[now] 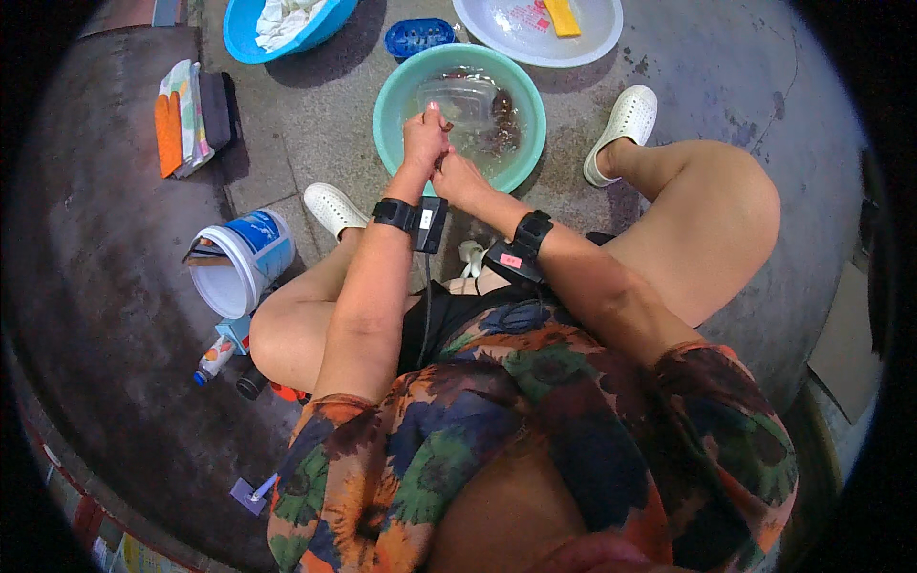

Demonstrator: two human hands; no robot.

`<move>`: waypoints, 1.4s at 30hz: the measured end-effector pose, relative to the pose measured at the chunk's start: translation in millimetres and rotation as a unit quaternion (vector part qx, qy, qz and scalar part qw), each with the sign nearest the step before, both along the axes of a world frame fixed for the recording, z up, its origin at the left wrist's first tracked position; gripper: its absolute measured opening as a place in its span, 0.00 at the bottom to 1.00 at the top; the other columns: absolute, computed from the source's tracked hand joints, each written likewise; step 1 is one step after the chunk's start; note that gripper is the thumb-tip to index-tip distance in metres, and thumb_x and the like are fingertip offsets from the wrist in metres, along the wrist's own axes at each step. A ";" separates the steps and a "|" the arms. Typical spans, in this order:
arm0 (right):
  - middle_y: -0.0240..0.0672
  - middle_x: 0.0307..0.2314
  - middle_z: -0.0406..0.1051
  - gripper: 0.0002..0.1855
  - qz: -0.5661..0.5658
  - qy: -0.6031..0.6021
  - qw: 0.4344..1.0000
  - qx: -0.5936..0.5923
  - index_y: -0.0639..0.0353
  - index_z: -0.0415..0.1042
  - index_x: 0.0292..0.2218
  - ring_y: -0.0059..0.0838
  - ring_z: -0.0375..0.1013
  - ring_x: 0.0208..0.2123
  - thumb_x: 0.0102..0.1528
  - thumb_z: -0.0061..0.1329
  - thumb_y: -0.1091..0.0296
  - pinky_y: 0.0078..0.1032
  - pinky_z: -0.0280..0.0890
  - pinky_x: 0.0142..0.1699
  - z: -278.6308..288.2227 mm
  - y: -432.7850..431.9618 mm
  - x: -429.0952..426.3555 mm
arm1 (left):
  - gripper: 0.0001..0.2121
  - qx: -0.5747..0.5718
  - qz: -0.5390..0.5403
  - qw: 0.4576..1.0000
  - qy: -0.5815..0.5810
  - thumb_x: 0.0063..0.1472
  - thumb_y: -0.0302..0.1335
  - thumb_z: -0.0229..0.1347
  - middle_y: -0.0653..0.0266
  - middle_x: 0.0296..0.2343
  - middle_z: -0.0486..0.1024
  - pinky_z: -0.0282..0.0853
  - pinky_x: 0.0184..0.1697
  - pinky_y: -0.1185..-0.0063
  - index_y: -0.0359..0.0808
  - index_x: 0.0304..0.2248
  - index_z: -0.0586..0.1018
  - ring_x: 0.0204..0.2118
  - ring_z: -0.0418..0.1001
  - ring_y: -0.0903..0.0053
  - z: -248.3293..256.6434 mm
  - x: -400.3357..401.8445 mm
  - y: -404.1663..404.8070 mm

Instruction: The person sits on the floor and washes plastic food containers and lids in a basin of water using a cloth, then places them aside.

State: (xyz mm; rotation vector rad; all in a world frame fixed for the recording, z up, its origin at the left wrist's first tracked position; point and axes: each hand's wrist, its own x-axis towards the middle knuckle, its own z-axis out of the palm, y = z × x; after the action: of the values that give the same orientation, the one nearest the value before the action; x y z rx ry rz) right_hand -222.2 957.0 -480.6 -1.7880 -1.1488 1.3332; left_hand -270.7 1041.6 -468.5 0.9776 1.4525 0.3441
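My left hand (425, 141) and my right hand (460, 177) meet over the near left side of a mint-green plastic basin (385, 122) of water. Both are closed around a small brown item (448, 127); only bits of it show between the fingers, so I cannot tell what it is. A clear plastic container (457, 97) lies in the basin water, beyond my hands. To its right is a dark reddish-brown thing (503, 114), wet and blurred by glints. Each of my wrists carries a black strapped device with a cable.
Beyond the basin stand a blue soap dish (419, 37), a white basin (494, 43) with a yellow cloth (563, 18), and a blue basin (247, 46) holding white cloth (283, 25). At left are orange gloves (169, 136), a tipped white bucket (222, 286) and a bottle (214, 359).
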 end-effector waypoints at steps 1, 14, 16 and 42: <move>0.57 0.30 0.70 0.16 0.034 -0.006 0.998 -0.054 0.69 0.70 0.34 0.56 0.69 0.34 0.48 0.42 0.65 0.43 0.64 0.40 2.9 -0.9 2.4 | 0.17 0.014 -0.004 1.000 0.016 0.61 0.41 0.46 0.70 0.12 0.60 0.64 0.17 0.80 0.36 0.23 0.68 0.11 0.59 0.82 -3.4 1.4 -1.4; 0.46 0.40 0.69 0.23 -0.221 0.071 0.972 0.018 0.62 0.64 0.46 0.44 0.67 0.44 0.49 0.49 0.63 0.33 0.60 0.49 -59.0 10.3 74.4 | 0.23 0.172 -0.004 0.980 0.097 0.63 0.43 0.38 0.51 0.38 0.71 0.60 0.45 0.72 0.28 0.41 0.71 0.41 0.67 0.63 -77.8 -40.1 43.6; 0.43 0.40 0.69 0.23 -0.241 0.103 0.965 0.022 0.62 0.64 0.46 0.38 0.67 0.44 0.50 0.49 0.63 0.30 0.59 0.49 -74.2 13.3 86.5 | 0.25 0.164 -0.048 0.976 0.136 0.63 0.42 0.38 0.49 0.44 0.68 0.55 0.53 0.72 0.27 0.46 0.68 0.49 0.64 0.59 -82.1 -38.0 48.5; 0.54 0.32 0.71 0.21 -0.132 0.006 0.990 0.046 0.68 0.70 0.38 0.50 0.70 0.37 0.46 0.51 0.61 0.36 0.62 0.44 -27.7 38.5 116.8 | 0.11 -0.073 -0.083 0.980 -0.168 0.55 0.36 0.57 0.66 0.27 0.72 0.67 0.40 0.78 0.38 0.32 0.72 0.31 0.71 0.76 40.4 -51.5 30.3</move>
State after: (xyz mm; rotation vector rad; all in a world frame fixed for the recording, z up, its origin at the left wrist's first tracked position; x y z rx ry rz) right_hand -105.4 995.5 -508.3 -1.7914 -0.9145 1.1166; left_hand -322.1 1072.0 -428.1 0.8680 1.0671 0.2617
